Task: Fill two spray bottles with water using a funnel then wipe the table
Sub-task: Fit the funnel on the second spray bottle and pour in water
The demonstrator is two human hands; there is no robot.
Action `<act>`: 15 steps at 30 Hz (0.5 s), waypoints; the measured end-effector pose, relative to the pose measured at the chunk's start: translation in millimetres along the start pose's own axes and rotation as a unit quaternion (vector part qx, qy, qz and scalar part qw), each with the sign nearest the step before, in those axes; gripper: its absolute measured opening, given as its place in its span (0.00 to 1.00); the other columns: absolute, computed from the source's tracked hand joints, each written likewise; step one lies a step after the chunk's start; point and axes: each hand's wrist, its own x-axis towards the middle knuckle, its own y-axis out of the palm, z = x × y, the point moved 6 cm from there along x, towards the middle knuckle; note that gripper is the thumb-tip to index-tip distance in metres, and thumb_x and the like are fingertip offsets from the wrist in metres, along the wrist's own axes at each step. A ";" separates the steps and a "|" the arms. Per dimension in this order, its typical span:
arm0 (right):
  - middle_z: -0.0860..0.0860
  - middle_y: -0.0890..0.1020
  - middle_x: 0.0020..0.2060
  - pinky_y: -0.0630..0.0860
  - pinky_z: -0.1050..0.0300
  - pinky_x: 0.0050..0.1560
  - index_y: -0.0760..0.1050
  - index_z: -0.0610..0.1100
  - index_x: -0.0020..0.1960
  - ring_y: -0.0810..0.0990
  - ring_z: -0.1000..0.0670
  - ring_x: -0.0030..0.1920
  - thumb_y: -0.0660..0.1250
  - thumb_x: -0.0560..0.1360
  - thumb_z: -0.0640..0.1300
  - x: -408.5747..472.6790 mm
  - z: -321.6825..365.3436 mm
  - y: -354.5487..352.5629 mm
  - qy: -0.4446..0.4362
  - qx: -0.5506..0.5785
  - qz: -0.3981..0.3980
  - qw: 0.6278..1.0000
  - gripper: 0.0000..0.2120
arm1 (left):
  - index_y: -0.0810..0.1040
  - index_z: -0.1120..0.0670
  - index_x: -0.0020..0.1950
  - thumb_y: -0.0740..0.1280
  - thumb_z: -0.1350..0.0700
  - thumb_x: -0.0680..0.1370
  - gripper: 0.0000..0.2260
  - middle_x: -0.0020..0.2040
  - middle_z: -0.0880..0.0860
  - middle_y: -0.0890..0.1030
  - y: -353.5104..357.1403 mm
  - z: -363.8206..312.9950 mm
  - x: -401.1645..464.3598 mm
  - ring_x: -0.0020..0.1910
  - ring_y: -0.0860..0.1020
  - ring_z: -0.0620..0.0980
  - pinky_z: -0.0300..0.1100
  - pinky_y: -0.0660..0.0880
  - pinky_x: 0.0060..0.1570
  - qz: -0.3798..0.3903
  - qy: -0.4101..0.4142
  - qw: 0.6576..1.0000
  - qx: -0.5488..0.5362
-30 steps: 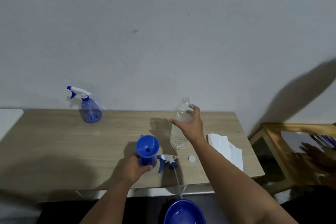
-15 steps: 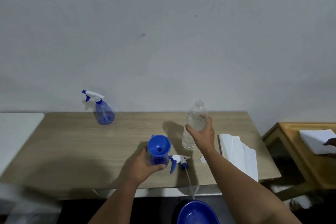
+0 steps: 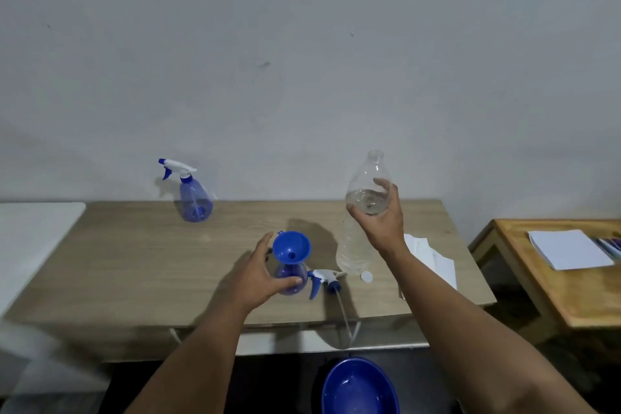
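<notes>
My right grip (image 3: 378, 212) curled round the water bottle (image 3: 361, 212), my left grip (image 3: 258, 274) steadied the spray bottle (image 3: 291, 279); pouring wide of the funnel (image 3: 291, 248) risked wetting the desk (image 3: 141, 265).

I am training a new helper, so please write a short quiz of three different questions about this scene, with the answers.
1. True or false: the funnel sits in the near spray bottle.
2. Which hand holds the water bottle? A) left hand B) right hand
3. Fill in: the loose spray head lies on the ____.

Key: 1 true; 2 B; 3 table.
</notes>
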 end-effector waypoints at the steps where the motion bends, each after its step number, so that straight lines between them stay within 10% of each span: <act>1: 0.58 0.81 0.59 0.79 0.56 0.61 0.71 0.58 0.68 0.82 0.57 0.58 0.82 0.69 0.46 -2.0 3.7 0.8 -0.003 0.008 0.017 1.000 0.33 | 0.54 0.35 0.79 0.83 0.38 0.59 0.55 0.72 0.45 0.73 -0.4 -0.7 0.4 0.70 0.72 0.44 0.45 0.72 0.65 0.004 0.000 1.000 0.001; 15: 0.53 0.82 0.55 0.85 0.55 0.51 0.72 0.54 0.69 0.85 0.52 0.52 0.83 0.68 0.41 -52.5 6.1 21.8 0.037 -0.100 0.240 0.965 0.34 | 0.63 0.41 0.78 0.82 0.36 0.58 0.52 0.70 0.42 0.76 1.3 4.8 19.1 0.68 0.75 0.44 0.48 0.73 0.68 0.008 0.008 1.000 -0.025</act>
